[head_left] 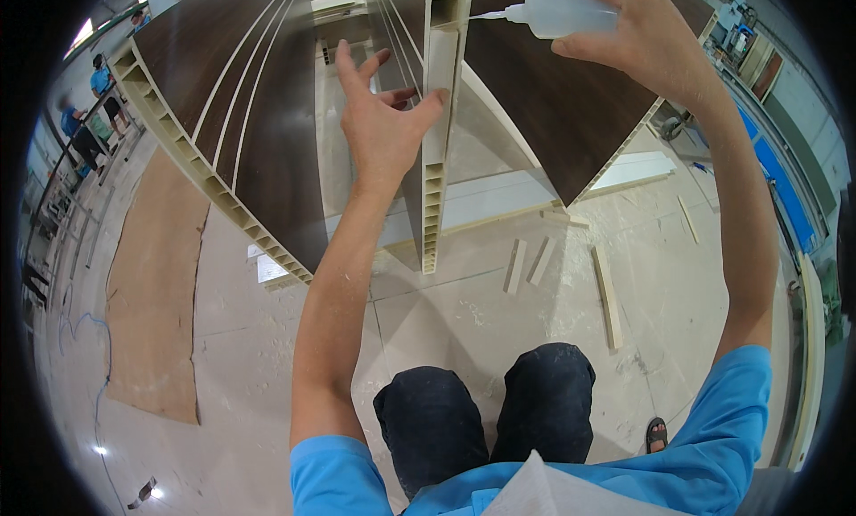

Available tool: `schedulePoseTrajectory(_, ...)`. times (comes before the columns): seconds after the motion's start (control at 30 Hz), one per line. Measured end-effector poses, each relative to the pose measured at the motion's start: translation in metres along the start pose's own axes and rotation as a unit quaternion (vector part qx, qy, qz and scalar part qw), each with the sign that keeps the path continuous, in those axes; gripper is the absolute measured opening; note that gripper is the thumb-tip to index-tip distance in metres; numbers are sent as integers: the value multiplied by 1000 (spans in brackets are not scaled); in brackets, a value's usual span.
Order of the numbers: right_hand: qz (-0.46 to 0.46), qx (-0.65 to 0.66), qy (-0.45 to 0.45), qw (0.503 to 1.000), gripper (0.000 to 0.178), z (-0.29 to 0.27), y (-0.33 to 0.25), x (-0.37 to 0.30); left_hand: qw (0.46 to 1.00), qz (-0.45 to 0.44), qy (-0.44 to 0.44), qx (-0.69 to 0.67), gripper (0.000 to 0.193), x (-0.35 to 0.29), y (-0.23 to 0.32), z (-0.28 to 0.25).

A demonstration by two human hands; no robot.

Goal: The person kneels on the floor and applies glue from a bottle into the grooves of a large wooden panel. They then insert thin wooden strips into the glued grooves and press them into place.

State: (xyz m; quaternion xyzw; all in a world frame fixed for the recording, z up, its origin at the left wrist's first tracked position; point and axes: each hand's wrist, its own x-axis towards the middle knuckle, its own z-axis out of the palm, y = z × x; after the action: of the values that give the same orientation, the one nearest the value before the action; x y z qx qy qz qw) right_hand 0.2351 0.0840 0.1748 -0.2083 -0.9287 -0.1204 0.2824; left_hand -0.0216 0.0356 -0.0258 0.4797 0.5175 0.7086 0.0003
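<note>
A dark brown panel stands on edge in front of me, its hollow-ribbed pale edge [434,150] facing up. My left hand [385,123] is open beside this edge, fingers spread, with the thumb touching it. In my right hand [637,43] is a translucent squeeze bottle [571,14], tipped sideways. Its thin nozzle points left, its tip close to the upper part of the edge. Whether anything comes out is too small to tell. To the left stands another dark panel [276,97] with pale curved lines; a plain dark panel [553,97] is on the right.
White-topped boards [499,195] lie beneath the panels. Several wooden strips [606,297] are scattered on the dusty floor. A brown sheet [160,284] lies at left, with a blue cable [109,338] beside it. People in blue shirts [102,79] stand far left; a sandalled foot [656,436] shows lower right.
</note>
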Motion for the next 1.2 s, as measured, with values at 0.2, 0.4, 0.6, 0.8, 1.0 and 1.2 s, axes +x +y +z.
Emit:
schedulePoseTrajectory(0.2, -24, -17, 9, 1000, 53, -3, -2, 2, 1000, 4, -8, 12, 125, -1, 3, -1)
schedulePoseTrajectory(0.4, -8, 2, 11, 1000, 51, -3, 0, 2, 1000, 11, -6, 18, 124, -1, 5, -1)
schedulePoseTrajectory(0.6, -24, 5, 14, 1000, 46, -5, -5, 3, 1000, 17, -4, 6, 124, -1, 2, 0)
schedulePoseTrajectory(0.8, -22, -17, 15, 999, 46, -4, -10, -1, 999, 28, -4, 17, 124, -1, 1, -1)
schedulePoseTrajectory(1.0, -25, -25, 11, 999, 46, 2, 4, 4, 999, 28, -6, 16, 123, -1, 1, -1)
schedulePoseTrajectory(1.2, 20, 37, 20, 999, 49, 7, 4, -3, 1000, 25, -6, 5, 122, -3, 7, 0)
